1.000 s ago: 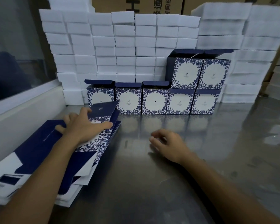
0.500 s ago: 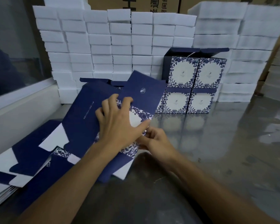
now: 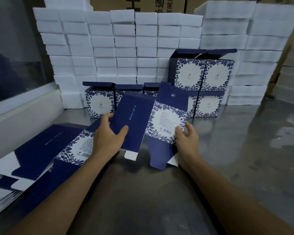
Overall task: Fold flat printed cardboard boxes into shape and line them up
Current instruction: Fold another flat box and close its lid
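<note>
Your left hand (image 3: 109, 138) grips the plain navy panel of the flat box (image 3: 153, 126), thumb on its face, while your right hand (image 3: 187, 141) pinches the printed panel's edge by the barcode; held by opposite sides above the steel table (image 3: 244, 158), the sleeve looks ready to be squeezed open. The stack of flats (image 3: 46, 155) lies just left, within easy reach. Finished boxes (image 3: 209, 106) stand in rows against the white foam blocks (image 3: 126, 43), likely as a backstop.
</note>
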